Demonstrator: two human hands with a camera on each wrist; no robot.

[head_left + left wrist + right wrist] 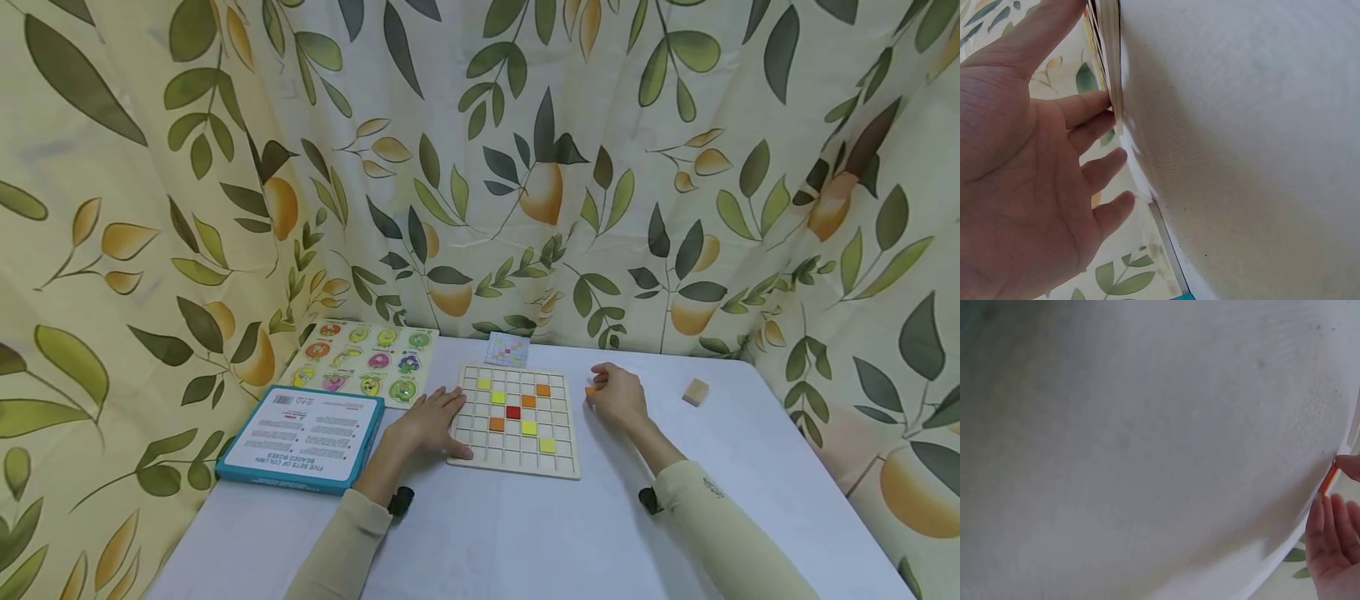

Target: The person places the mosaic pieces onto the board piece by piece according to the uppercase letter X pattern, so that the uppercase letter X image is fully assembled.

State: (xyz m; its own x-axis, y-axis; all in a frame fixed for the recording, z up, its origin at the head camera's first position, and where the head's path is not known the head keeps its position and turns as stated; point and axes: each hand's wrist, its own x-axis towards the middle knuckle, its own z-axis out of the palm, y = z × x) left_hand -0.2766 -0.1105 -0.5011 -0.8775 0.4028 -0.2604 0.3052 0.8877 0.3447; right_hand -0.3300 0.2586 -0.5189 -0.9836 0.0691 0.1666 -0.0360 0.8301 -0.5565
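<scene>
A pale wooden grid board (pixel 480 450) lies on the table with several yellow and orange square tiles and one red tile (pixel 513 412) in its cells. My left hand (pixel 423 425) rests at the board's left edge, thumb and fingers spread; in the left wrist view its fingertips (pixel 1107 100) touch the board's side. To the right of the board, my right hand (pixel 618 396) pinches an orange tile (pixel 1329 479) between thumb and fingers, close to the tabletop. The tile is mostly hidden by the hand in the head view.
Behind the board lies a small pattern card (pixel 507 349). A blue-edged box (pixel 300 437) stands at the left, with a sheet of fruit pictures (pixel 360 354) behind it. A small wooden block (pixel 696 392) sits to the right. A leaf-print curtain (pixel 480 167) hangs behind the table.
</scene>
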